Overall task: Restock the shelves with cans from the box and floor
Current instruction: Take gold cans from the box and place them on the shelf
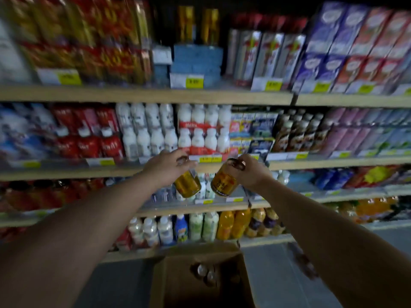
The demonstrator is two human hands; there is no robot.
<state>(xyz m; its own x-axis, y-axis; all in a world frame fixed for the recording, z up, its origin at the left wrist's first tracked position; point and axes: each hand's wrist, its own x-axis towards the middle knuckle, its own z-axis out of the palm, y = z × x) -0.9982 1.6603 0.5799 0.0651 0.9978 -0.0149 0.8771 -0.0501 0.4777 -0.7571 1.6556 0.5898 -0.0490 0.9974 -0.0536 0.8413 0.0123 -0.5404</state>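
My left hand (165, 166) grips the top of a gold can (187, 184), which hangs tilted below the fingers. My right hand (252, 172) grips the top of a second gold can (222, 182) with red markings, also tilted. Both cans are held side by side, close together, in front of the shelf edge (133, 168) under the white bottles. An open cardboard box (233, 283) stands on the floor below my arms, with a few cans (205, 273) lying inside it. Two tall gold cans (198, 25) stand on the upper shelf above blue packs.
Wooden shelves fill the view, packed with white bottles (153, 130), red bottles (89, 136), cartons (355, 47) and juice bottles (233, 223). Yellow price tags line the shelf edges. Grey floor (273, 274) lies to the right of the box. The picture is blurred.
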